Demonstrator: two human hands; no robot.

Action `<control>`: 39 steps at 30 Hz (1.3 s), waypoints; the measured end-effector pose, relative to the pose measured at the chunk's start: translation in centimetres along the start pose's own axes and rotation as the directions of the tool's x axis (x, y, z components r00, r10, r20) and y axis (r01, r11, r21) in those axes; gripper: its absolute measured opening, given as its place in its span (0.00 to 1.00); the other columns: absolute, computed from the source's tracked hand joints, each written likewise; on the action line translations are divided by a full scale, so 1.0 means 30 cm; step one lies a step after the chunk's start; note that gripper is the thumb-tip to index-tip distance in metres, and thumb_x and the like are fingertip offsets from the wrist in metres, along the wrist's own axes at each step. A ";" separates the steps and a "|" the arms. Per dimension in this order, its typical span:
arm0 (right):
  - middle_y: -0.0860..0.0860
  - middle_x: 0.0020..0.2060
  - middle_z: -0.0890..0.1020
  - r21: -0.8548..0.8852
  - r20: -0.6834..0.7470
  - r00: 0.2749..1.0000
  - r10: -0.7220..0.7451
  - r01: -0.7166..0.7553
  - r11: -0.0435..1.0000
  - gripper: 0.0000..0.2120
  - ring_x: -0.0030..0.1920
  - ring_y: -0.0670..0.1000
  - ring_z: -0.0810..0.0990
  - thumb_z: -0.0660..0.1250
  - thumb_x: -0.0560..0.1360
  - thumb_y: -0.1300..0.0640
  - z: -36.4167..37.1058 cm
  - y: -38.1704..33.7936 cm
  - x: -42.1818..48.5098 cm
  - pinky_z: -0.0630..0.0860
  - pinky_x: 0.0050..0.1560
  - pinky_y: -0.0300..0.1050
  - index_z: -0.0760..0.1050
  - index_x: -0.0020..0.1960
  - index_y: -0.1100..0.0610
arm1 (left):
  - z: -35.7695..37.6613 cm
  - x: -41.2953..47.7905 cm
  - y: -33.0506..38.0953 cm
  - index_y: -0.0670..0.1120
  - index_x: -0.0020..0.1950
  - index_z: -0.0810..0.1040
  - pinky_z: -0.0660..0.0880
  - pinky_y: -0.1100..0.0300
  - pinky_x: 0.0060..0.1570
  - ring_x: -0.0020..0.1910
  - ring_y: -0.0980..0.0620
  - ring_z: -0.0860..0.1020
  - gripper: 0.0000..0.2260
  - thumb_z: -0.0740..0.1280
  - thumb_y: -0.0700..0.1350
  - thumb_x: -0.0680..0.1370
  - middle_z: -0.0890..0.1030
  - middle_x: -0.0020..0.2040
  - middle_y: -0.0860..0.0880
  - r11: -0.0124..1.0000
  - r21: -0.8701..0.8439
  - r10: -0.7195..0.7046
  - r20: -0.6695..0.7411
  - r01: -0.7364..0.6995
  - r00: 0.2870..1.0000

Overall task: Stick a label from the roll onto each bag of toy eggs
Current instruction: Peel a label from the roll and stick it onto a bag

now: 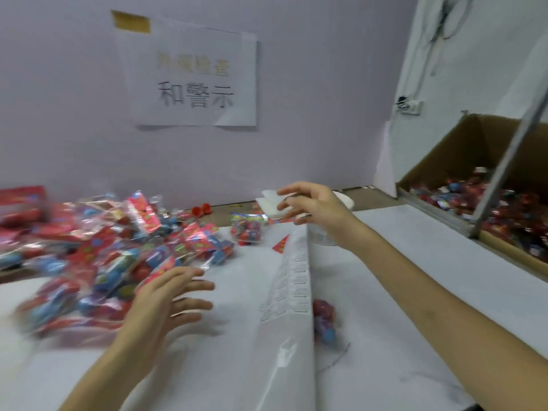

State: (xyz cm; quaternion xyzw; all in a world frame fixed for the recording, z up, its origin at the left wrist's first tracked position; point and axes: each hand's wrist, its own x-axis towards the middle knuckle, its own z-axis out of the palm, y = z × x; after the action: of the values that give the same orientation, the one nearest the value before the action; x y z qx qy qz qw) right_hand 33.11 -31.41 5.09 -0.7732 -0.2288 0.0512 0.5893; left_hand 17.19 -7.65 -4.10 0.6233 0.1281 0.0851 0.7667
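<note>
Bags [98, 256]: a heap of clear packs with red header cards and red and blue eggs, covering the left half of the bench up to its back edge; blurred.
Lone bag [246, 231]: lies by itself near the back edge, about mid-bench, apart from the heap.
Third bag [324, 321]: just right of the label strip, partly tucked under its edge, toward the front of the bench.
Label strip [296, 280]: a long white backing with printed labels in a row, running from the front edge up to the middle of the bench, between the heap and the third bag.
Left hand [166, 301]: over the bench at the heap's near right edge, fingers [195, 287] straight and spread, holding nothing; whether it touches a bag cannot be told.
Right hand [311, 206]: raised above the far end of the label strip, fingers apart and loosely bent, gripping nothing.
Bench [415, 262]: white top.
Pad [271, 203]: a white stack at the back edge, just behind the right hand.
Red pieces [201, 209]: two small ones at the back edge, between heap and pad.
Box [444, 161]: open cardboard beyond the right edge, holding more bags, a metal bar slanting in front.
Sign [195, 81]: a paper sheet with printed characters on the wall behind the bench.
</note>
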 end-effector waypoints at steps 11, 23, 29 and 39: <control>0.49 0.70 0.72 -0.473 0.398 0.908 -0.132 0.327 0.818 0.36 0.65 0.50 0.75 0.76 0.71 0.39 0.567 -0.100 0.173 0.76 0.65 0.50 0.67 0.74 0.47 | -0.042 0.002 0.014 0.41 0.58 0.81 0.80 0.60 0.35 0.35 0.48 0.84 0.09 0.65 0.44 0.82 0.87 0.43 0.45 0.973 -0.164 -0.181 -0.101 0.163 0.978; 0.48 0.66 0.78 -0.626 0.412 0.902 -0.128 0.383 0.679 0.33 0.63 0.52 0.78 0.74 0.72 0.36 0.820 -0.022 0.148 0.77 0.64 0.55 0.71 0.70 0.51 | -0.044 0.023 0.011 0.42 0.62 0.80 0.79 0.59 0.33 0.33 0.47 0.84 0.11 0.62 0.40 0.83 0.87 0.46 0.45 0.968 -0.184 -0.193 -0.127 0.169 0.973; 0.46 0.51 0.81 -0.469 0.233 0.929 -0.287 0.366 0.804 0.22 0.52 0.49 0.81 0.80 0.70 0.53 0.738 -0.015 0.106 0.79 0.59 0.54 0.75 0.60 0.50 | -0.043 0.011 0.021 0.43 0.69 0.76 0.79 0.60 0.31 0.34 0.48 0.84 0.15 0.59 0.39 0.84 0.86 0.51 0.43 0.959 -0.228 -0.202 -0.129 0.170 0.971; 0.43 0.54 0.80 -0.029 0.042 0.957 -0.286 0.287 0.957 0.28 0.54 0.45 0.82 0.79 0.70 0.63 0.470 0.028 -0.079 0.80 0.53 0.41 0.72 0.63 0.47 | -0.047 -0.012 0.058 0.48 0.66 0.79 0.80 0.52 0.52 0.54 0.41 0.86 0.15 0.63 0.51 0.81 0.86 0.58 0.46 0.947 -0.322 -0.011 0.000 0.010 1.000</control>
State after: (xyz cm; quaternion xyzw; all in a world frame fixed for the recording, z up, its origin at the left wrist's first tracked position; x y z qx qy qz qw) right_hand 26.33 -20.04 -0.39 -0.7408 -0.3502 -0.0243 0.5728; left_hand 16.47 -6.06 -2.63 0.4890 0.1164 0.1015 0.8585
